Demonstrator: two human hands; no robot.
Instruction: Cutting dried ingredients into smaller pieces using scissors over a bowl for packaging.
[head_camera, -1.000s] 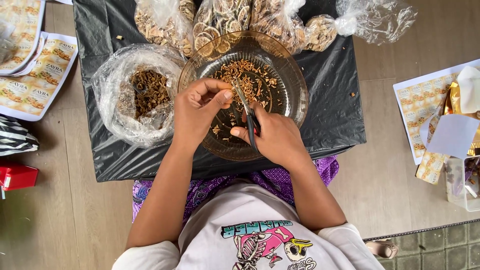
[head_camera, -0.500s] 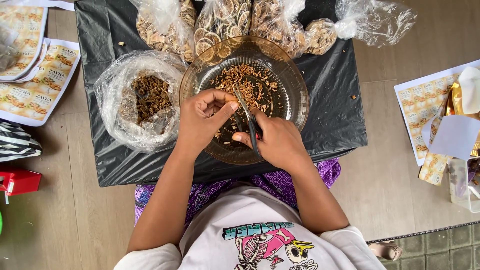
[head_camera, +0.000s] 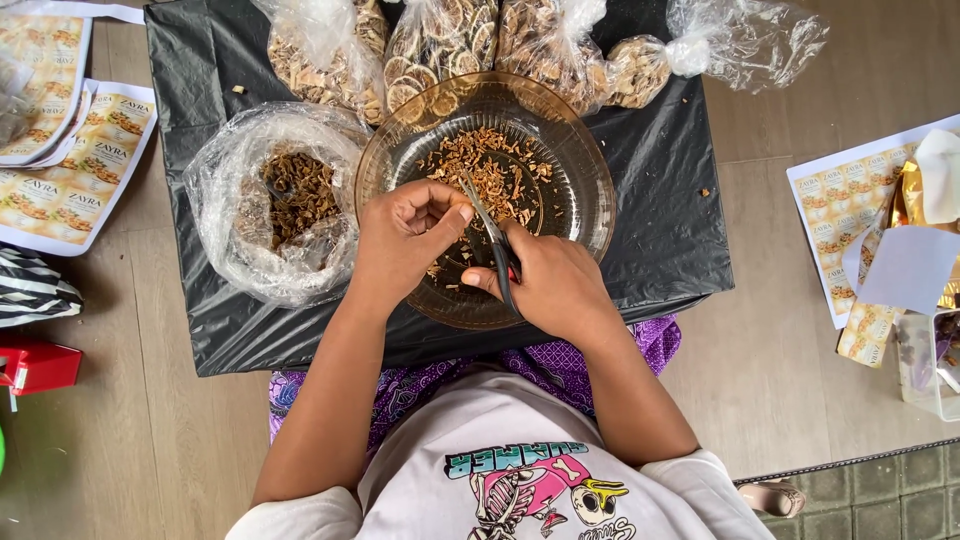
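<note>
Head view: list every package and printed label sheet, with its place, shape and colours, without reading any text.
Label sheets: floor, far left; overlapping white sheets of orange-yellow stickers.
Label sheet: floor, right; white, rows of orange-yellow stickers.
Gold pouch: right edge; flat, shiny gold.
Clear bags: top of the black sheet; knotted, holding tan dried slices.
Open clear bag: left of the glass bowl; dark brown bits.

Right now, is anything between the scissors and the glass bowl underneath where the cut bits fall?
Nothing visible. The scissors, in the right hand, sit directly over the glass bowl; the left hand pinches a piece at the blades.
</note>
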